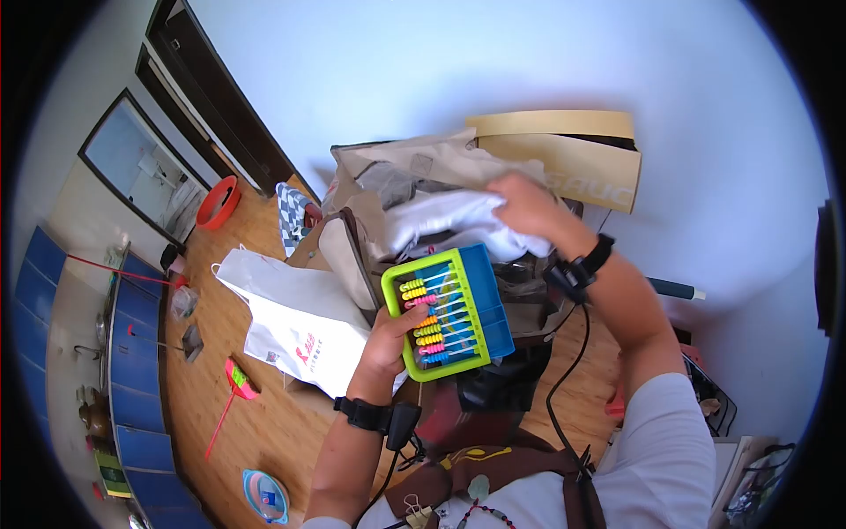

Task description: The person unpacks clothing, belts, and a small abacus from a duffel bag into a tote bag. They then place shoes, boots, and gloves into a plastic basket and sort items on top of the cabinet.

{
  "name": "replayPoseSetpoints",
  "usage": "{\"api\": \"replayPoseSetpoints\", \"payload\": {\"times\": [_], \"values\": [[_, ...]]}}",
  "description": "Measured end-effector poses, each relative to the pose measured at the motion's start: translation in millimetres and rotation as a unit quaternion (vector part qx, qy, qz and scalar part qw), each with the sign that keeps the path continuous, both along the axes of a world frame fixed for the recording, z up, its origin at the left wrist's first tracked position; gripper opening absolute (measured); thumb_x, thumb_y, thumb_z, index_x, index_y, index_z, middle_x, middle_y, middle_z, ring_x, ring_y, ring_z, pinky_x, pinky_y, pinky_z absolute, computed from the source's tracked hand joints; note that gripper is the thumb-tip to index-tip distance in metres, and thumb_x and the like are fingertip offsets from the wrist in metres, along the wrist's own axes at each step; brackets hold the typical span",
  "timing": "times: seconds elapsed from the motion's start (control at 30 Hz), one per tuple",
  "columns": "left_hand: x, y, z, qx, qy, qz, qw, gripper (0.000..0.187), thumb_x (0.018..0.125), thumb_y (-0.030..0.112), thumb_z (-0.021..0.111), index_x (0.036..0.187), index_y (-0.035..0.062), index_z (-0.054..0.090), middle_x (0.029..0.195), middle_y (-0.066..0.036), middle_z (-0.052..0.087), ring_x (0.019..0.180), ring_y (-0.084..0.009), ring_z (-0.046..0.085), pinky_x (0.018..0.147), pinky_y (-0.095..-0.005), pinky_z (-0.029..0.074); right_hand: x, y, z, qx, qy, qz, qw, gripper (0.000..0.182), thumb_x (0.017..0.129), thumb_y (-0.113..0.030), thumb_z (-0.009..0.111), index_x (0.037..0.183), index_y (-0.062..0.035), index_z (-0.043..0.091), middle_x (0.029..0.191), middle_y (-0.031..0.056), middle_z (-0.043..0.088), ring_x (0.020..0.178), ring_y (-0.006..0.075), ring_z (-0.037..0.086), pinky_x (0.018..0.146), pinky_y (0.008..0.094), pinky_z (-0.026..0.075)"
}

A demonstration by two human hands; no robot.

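Looks partway: left hand [385, 342] grips the bead counter [453, 310] by the near edge of the open bag [448, 152], right hand [522, 210] seemingly clutching white cloth [451, 214], unsettled at its mouth

Bead abacus [441, 315] in left hand [388, 342], near white bag [300, 322].

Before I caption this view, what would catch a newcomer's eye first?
A bright green-framed abacus with coloured beads, held near the middle by the left hand. Beyond it, the right hand touches white material at an open beige bag. Off to the left, a red basin stands out on the wooden floor.
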State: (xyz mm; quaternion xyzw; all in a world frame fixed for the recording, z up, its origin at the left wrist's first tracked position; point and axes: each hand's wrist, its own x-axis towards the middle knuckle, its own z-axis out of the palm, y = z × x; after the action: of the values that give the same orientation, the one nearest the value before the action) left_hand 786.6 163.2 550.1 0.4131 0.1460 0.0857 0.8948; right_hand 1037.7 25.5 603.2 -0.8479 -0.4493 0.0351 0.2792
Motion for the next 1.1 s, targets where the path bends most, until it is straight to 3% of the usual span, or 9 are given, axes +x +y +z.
{"api": "replayPoseSetpoints", "payload": {"times": [0.07, 0.13, 0.37, 0.5, 0.57, 0.73, 0.87, 1.0, 1.1], "values": [[2.6, 2.5, 4.8, 0.020, 0.036, -0.034, 0.999, 0.036, 0.083, 0.009, 0.064, 0.115, -0.0030, 0.052, 0.104, -0.013, 0.062, 0.091, -0.0225, 0.063, 0.081, -0.0364, 0.052, 20.3, 0.7, 28.5, 0.055, -0.048, 0.026, 0.997, 0.037, 0.071, -0.009, 0.063, 0.106, 0.0029, 0.060, 0.092, 0.0203, 0.064, 0.086, 0.0333, 0.062, 0.081, 0.0366, 0.047], [7.5, 2.3, 2.4, 0.051, 0.053, -0.032, 0.997, 0.034, 0.083, 0.008, 0.064, 0.113, -0.0034, 0.054, 0.102, -0.012, 0.063, 0.089, -0.0213, 0.063, 0.080, -0.0351, 0.052, 7.2, -10.0, 79.7, 0.119, 0.081, 0.018, 0.990, 0.039, 0.072, -0.008, 0.063, 0.109, 0.0043, 0.059, 0.092, 0.0162, 0.065, 0.083, 0.0253, 0.062, 0.079, 0.0329, 0.047], [12.8, 4.7, -1.2, 0.077, 0.050, -0.036, 0.995, 0.029, 0.083, 0.006, 0.063, 0.110, -0.0030, 0.056, 0.100, -0.010, 0.064, 0.087, -0.0190, 0.063, 0.078, -0.0327, 0.052, 4.4, -61.8, 150.0, 0.240, 0.174, 0.082, 0.951, 0.036, 0.071, -0.006, 0.065, 0.103, 0.0068, 0.061, 0.091, 0.0117, 0.065, 0.080, 0.0168, 0.061, 0.076, 0.0279, 0.047], [13.6, 11.0, -14.0, 0.084, 0.066, -0.005, 0.994, 0.035, 0.084, 0.010, 0.060, 0.117, -0.0005, 0.051, 0.107, -0.011, 0.061, 0.094, -0.0222, 0.062, 0.082, -0.0351, 0.052, -32.0, -79.1, 155.2, 0.210, 0.232, 0.081, 0.946, 0.037, 0.071, -0.005, 0.064, 0.105, 0.0073, 0.060, 0.092, 0.0114, 0.065, 0.079, 0.0168, 0.060, 0.076, 0.0268, 0.046], [21.4, 17.6, -29.5, -0.021, 0.014, 0.026, 0.999, 0.045, 0.083, 0.019, 0.065, 0.120, -0.0001, 0.050, 0.109, -0.011, 0.061, 0.092, -0.0219, 0.063, 0.080, -0.0333, 0.052, -46.2, -82.7, 151.1, 0.127, 0.258, 0.074, 0.955, 0.035, 0.070, -0.004, 0.063, 0.104, 0.0074, 0.061, 0.091, 0.0103, 0.065, 0.078, 0.0159, 0.059, 0.076, 0.0259, 0.045], [23.6, 2.0, -17.3, 0.009, 0.034, 0.008, 0.999, 0.051, 0.080, 0.021, 0.067, 0.123, -0.0001, 0.049, 0.112, -0.012, 0.060, 0.093, -0.0226, 0.063, 0.078, -0.0360, 0.054, -65.9, -108.7, 155.2, 0.007, 0.162, 0.024, 0.986, 0.038, 0.067, -0.011, 0.065, 0.098, 0.0102, 0.059, 0.081, 0.0133, 0.064, 0.074, 0.0184, 0.058, 0.071, 0.0290, 0.045], [21.6, -26.9, 2.3, -0.006, 0.009, 0.030, 1.000, 0.042, 0.078, 0.018, 0.068, 0.111, -0.0054, 0.056, 0.097, -0.014, 0.064, 0.079, -0.0222, 0.065, 0.066, -0.0361, 0.055, -112.0, -149.8, 173.6, 0.094, 0.179, 0.009, 0.979, 0.034, 0.066, -0.008, 0.062, 0.095, 0.0094, 0.058, 0.081, 0.0118, 0.062, 0.075, 0.0168, 0.058, 0.071, 0.0287, 0.046], [8.0, -59.0, 30.3, 0.002, -0.110, 0.063, 0.992, 0.037, 0.081, 0.012, 0.064, 0.114, -0.0006, 0.054, 0.102, -0.011, 0.063, 0.083, -0.0197, 0.064, 0.068, -0.0348, 0.055, -195.6, -178.2, 171.3, 0.198, 0.211, -0.016, 0.957, 0.035, 0.066, -0.005, 0.058, 0.099, 0.0062, 0.056, 0.084, 0.0069, 0.062, 0.075, 0.0108, 0.056, 0.072, 0.0239, 0.045], [-15.3, -62.7, 11.5, -0.017, -0.096, 0.049, 0.994, 0.037, 0.083, 0.014, 0.062, 0.117, 0.0013, 0.053, 0.104, -0.010, 0.063, 0.086, -0.0191, 0.063, 0.070, -0.0350, 0.055, -225.0, -199.7, 148.2, 0.105, -0.086, 0.155, 0.979, 0.039, 0.060, -0.003, 0.061, 0.097, 0.0042, 0.057, 0.074, 0.0150, 0.060, 0.061, 0.0275, 0.059, 0.059, 0.0334, 0.047]]}}
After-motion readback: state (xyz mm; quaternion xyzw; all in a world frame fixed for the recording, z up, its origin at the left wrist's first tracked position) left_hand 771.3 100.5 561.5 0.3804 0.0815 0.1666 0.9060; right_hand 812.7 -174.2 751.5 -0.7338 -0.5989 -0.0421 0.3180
